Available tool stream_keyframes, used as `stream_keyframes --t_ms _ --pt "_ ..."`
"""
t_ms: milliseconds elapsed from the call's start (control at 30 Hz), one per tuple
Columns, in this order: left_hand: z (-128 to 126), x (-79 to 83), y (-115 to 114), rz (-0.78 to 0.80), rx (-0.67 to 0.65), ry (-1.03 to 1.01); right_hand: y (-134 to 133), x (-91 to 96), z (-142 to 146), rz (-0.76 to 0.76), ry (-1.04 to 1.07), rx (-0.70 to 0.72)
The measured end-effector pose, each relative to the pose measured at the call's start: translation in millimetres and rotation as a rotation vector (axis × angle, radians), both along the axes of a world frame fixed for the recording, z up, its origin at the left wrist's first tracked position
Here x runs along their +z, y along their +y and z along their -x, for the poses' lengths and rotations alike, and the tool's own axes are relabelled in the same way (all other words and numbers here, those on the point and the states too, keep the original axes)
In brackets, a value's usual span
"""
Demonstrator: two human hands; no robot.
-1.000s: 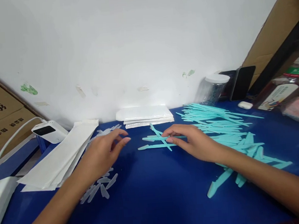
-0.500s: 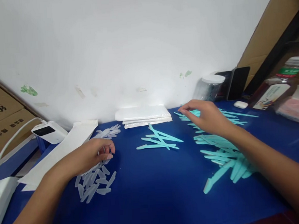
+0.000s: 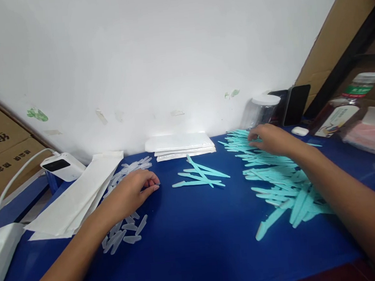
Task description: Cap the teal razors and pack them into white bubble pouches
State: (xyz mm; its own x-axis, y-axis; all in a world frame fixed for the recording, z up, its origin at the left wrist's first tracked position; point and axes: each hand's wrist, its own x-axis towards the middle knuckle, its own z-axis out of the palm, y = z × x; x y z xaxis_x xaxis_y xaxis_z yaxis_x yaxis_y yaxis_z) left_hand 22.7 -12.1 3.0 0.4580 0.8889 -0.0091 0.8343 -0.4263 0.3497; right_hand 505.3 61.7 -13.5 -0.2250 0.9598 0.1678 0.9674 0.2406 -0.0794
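Observation:
My left hand [image 3: 133, 192] rests palm down on a scatter of clear plastic caps [image 3: 125, 235] at the left of the blue table [image 3: 195, 251]. Its fingers are curled under, and whether they pinch a cap is hidden. My right hand [image 3: 270, 139] lies on the far end of a big pile of turquoise plastic sticks [image 3: 283, 185], fingertips bent down onto them, with no stick lifted. Between my hands lies a small crossed bunch of turquoise sticks [image 3: 201, 176], touched by neither hand.
A stack of long white paper sleeves [image 3: 78, 195] lies at the left, beside a white power bank [image 3: 62, 166] with a cable. Flat white packets [image 3: 181, 144] sit against the wall. A clear jar [image 3: 261, 112], a phone [image 3: 296, 105], an earbud case [image 3: 300, 131] and a bottle [image 3: 340, 115] stand at the back right.
My right hand left the small middle bunch, swung right and came down on the far end of the big pile. My left hand dipped into the clear caps, then slid a little right.

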Motion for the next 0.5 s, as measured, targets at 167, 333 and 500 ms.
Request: stream_keyframes --t_ms 167,333,500 --pt "-1 -2.4 -2 -0.089 -0.029 -0.044 10 -11.1 -7 0.061 -0.026 -0.005" --pt "-11 0.7 -6 -0.062 0.005 -0.135 14 -16.3 -6 0.109 -0.023 -0.022" --pt "-16 1.0 -9 -0.1 0.0 -0.207 12 -13.5 -1 0.133 -0.03 -0.017"
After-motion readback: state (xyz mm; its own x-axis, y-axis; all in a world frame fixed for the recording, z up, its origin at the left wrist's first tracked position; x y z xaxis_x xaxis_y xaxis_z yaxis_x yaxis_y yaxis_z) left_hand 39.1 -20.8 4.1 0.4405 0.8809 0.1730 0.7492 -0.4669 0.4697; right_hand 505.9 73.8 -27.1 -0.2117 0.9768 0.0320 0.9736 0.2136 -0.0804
